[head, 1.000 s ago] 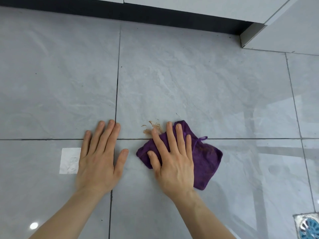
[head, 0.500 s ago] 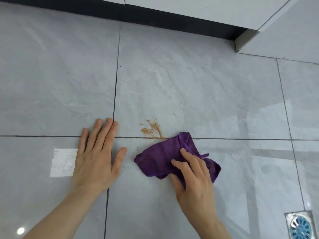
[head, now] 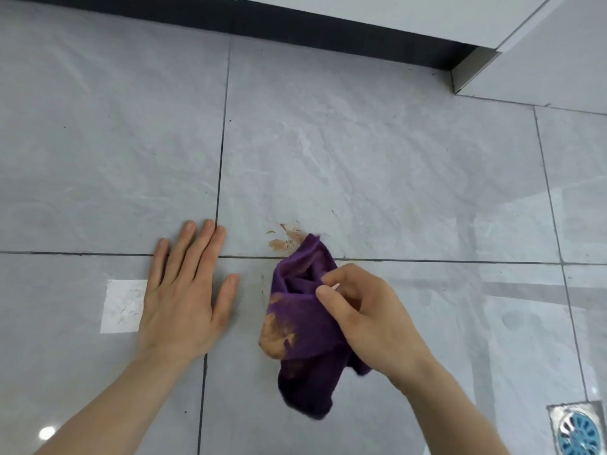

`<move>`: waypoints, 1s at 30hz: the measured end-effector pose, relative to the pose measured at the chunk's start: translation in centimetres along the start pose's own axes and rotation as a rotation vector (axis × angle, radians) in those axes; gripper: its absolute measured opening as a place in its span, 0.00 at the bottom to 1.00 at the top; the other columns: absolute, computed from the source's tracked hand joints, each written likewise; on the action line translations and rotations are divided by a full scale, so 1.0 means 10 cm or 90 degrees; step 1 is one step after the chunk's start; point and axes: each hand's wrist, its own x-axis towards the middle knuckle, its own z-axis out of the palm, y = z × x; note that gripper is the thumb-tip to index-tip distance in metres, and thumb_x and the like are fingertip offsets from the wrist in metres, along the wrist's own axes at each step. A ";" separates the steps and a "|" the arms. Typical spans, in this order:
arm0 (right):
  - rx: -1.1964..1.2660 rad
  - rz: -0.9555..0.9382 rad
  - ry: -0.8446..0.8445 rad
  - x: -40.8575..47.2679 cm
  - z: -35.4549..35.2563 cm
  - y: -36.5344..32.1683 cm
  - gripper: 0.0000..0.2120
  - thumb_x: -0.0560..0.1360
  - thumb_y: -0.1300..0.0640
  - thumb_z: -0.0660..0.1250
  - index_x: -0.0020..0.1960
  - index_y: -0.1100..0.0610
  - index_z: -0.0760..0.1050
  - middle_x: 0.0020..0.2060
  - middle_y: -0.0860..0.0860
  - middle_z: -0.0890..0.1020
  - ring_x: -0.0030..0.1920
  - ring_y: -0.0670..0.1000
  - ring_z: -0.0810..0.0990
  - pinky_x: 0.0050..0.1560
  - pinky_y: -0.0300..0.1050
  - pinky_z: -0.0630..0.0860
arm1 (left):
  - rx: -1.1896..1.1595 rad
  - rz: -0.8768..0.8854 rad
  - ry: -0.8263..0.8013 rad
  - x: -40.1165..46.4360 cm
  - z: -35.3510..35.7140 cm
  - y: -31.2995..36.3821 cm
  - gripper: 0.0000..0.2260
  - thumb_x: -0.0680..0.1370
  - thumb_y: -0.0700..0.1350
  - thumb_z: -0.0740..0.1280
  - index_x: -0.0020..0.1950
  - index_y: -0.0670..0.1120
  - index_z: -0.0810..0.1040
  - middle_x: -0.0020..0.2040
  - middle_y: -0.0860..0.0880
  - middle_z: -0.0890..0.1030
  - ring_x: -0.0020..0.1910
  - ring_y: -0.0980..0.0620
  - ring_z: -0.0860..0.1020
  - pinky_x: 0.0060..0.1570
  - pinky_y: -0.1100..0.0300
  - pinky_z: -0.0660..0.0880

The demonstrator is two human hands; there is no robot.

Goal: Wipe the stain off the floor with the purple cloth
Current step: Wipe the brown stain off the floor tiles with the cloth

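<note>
— Where the grey tile floor [head: 377,165] runs out to the left, what's down there?

— White square patch [head: 124,306] on the tile, scuffed. Just right of it, left hand [head: 182,295] flat on the floor, palm down, fingers spread a little, thumb out to the right. Holding nothing. It lies across the crossing of two grout lines.

— And past the thumb?

— Bare tile, a few faint brown flecks, then the purple cloth [head: 308,323]. Bunched and gathered up, not spread flat. Its far tip touches the floor at the near edge of the stain [head: 285,239]; its near end hangs loose and looks blurred, so I can't say whether that end is on the tile or just off it.

— Stain itself?

— Tan-brown smears on the far tile, just beyond the cross-wise grout line, between the two hands and a bit further out. Part of it is covered by the cloth tip. Same brown is on the cloth's left side, a large blotch low down and a smaller one above.

— Right hand?

— Right hand [head: 368,318] pinches the cloth from the right side, thumb and curled fingers closed on a fold near its middle. Knuckles up, wrist raised off the floor.

— Further right?

— Glossy tile with reflections, then a square metal floor drain [head: 579,428] with a blue grate in the near right corner. Along the far side, a dark plinth [head: 328,31] under white cabinet fronts.
</note>
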 end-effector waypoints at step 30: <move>-0.465 -0.272 0.312 0.77 0.38 0.39 0.25 0.85 0.44 0.55 0.81 0.47 0.62 0.82 0.52 0.62 0.83 0.55 0.56 0.81 0.59 0.58 | 0.001 0.028 -0.044 0.11 -0.10 0.17 0.30 0.83 0.57 0.50 0.84 0.47 0.55 0.85 0.50 0.55 0.85 0.49 0.50 0.82 0.42 0.49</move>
